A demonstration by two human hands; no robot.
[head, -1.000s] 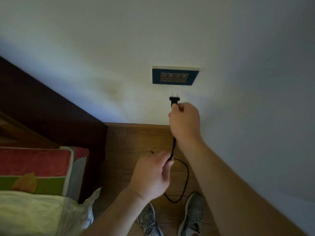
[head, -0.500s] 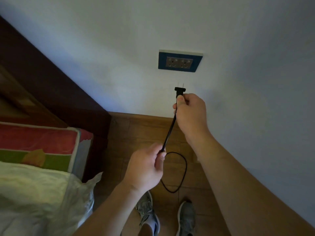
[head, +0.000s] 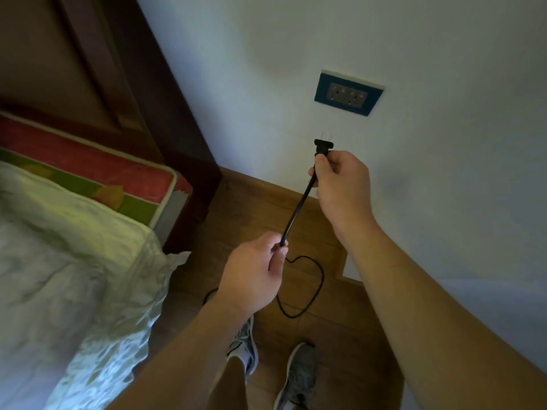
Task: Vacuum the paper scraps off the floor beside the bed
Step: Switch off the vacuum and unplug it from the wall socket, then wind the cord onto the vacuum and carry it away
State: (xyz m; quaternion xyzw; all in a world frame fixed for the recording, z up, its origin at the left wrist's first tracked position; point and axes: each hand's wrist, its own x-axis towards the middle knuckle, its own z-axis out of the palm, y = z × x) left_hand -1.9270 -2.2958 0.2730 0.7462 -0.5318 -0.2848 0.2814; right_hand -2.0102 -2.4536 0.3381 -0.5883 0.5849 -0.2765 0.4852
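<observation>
The white wall (head: 414, 39) fills the top and right of the view. The bed (head: 74, 261) fills the left, its dark headboard (head: 74, 54) set against that wall. Between the bed's edge and the foot of the wall runs a strip of wooden floor (head: 340, 350). No paper scraps show on that strip, and the vacuum is out of view.

The right hand (head: 340, 184) has its grip curled round the black cord (head: 297, 211), presumably the vacuum's, just behind the plug. The left hand (head: 254, 273) has its grip pinched on the cord lower down. The cord runs taut between them, and its slack loops on the floor near the wall's foot. The blue double socket (head: 348, 96) sits on the wall above the right hand. The plug (head: 323, 145) is below the socket and apart from it, with its two prongs pointing up.

The step in hand looks like plugging in. The right grip would do better on the plug's body than on the cord, with fingers kept back from the prongs. The prongs should be squared to one outlet's slots before pushing. The left hand should give slack so the cord does not pull the plug askew, and the plug should be pressed until it sits flush.
</observation>
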